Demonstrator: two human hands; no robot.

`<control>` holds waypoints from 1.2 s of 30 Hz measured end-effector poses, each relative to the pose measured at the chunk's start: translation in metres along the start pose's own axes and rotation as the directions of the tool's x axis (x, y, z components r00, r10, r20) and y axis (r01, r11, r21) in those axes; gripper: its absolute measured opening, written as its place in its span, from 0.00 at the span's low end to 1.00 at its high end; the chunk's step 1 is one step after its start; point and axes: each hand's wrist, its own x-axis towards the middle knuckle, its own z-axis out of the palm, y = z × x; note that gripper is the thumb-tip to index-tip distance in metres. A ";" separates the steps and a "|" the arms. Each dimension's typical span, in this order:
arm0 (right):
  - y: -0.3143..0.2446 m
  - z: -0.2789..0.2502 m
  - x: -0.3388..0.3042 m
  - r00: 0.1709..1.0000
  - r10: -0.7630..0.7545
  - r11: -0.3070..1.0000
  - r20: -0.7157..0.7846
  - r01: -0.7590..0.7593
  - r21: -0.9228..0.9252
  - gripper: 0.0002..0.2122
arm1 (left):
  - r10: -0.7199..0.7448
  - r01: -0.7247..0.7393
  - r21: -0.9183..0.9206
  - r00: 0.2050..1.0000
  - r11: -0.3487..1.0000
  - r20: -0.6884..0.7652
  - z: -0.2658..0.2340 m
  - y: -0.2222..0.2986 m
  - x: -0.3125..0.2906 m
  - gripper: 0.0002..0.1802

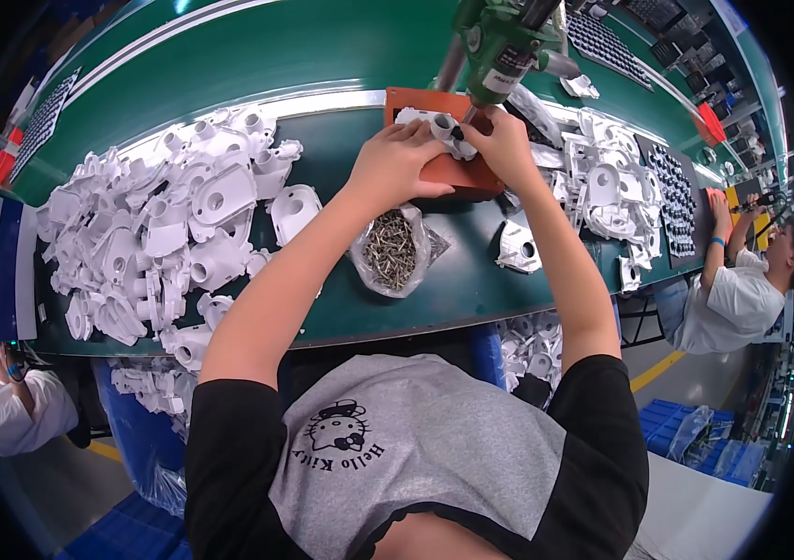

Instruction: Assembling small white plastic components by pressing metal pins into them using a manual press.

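On the head cam, the white plastic part (413,116) sits on top of an orange block (473,175), right by the lower tip of a green machine (499,61). The left hand (399,161) has its fingers draped over the part and its thumb stuck out apart from them by the block — can't tell if it's really gripping. The right hand (503,142) has its fingertips bunched at the part's right end, next to the tip; no clue what they're pinching, too hidden. Bag of screws (391,250) is on the green table (448,289), just below the left hand. Big pile of white parts (168,219) on the left, another heap (605,177) on the right, plus one loose part (518,247) near the right forearm — pretty crowded bench.
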 end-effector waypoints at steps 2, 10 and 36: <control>0.006 0.000 -0.001 0.999 0.039 0.998 0.004 -0.039 0.058 0.11 | -0.015 0.016 -0.024 1.000 1.000 0.025 -0.002 0.002 0.000 0.29; 0.018 0.009 -0.012 0.991 0.112 0.970 -0.068 -0.094 0.222 0.08 | -0.004 0.004 -0.008 1.000 1.000 -0.001 0.001 0.000 0.000 0.29; 0.012 -0.147 0.124 0.813 0.215 0.746 -0.541 0.221 0.628 0.14 | 0.032 -0.033 -0.021 0.998 0.999 -0.061 0.002 0.000 0.001 0.28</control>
